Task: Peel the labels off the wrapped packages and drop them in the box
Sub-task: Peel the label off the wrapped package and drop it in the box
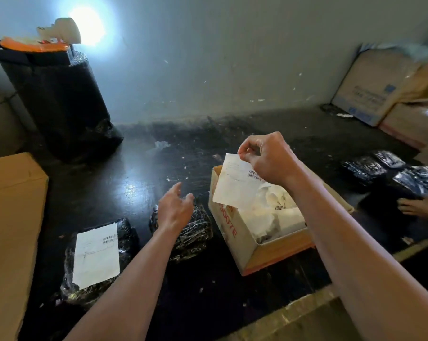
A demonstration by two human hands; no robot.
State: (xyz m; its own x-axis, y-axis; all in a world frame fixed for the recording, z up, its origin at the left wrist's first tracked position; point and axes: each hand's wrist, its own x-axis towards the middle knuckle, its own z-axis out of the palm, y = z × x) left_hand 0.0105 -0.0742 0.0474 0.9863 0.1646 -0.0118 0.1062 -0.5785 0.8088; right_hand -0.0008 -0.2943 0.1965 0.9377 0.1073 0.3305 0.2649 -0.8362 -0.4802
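My right hand (pixel 269 157) pinches the top corner of a peeled white label (pixel 235 185), which hangs over the open cardboard box (pixel 235 239). The box holds several crumpled white labels. My left hand (pixel 174 209) hovers with relaxed fingers above a black wrapped package (pixel 195 232) that shows no label. Further left lies another black wrapped package (pixel 94 284) with a white barcode label (pixel 97 254) stuck flat on its top.
A large brown carton (pixel 11 230) stands at the left edge. A tall black wrapped roll (pixel 57 104) stands at the back left. More black packages (pixel 385 168) and another person's hand (pixel 419 205) are at the right. Cartons (pixel 370 89) lean against the back right wall.
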